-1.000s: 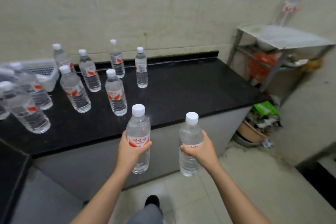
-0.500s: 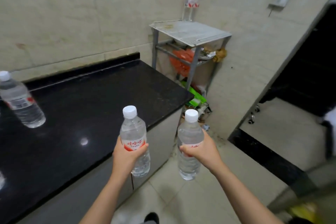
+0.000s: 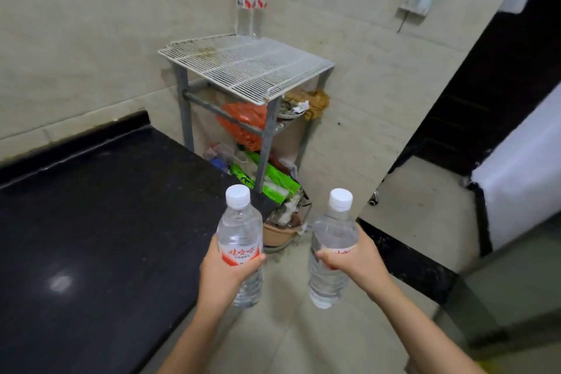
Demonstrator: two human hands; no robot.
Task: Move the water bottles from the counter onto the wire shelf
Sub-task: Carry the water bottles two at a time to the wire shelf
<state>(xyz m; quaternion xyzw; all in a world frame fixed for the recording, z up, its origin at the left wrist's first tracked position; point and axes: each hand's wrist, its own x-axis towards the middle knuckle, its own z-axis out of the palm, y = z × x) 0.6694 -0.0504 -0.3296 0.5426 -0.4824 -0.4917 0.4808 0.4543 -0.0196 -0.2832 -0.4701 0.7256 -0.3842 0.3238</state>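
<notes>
Water bottles are off the tabletop [image 3: 91, 222], carried upright over the floor: the left bottle [image 3: 240, 229] in the left grip [image 3: 226, 276], the right bottle [image 3: 334, 232] in the right grip [image 3: 355, 264], each grip wrapped closed round the label band. The wire shelf [image 3: 246, 64] stands at 12 o'clock, with two shelved bottles [image 3: 251, 0] at its far corner. Both carried bottles look full, so fairly heavy, with thin walls that would dent under a hard squeeze; the mid-body hold suits. Whether their bases would sit steady on the wires is hard to judge.
</notes>
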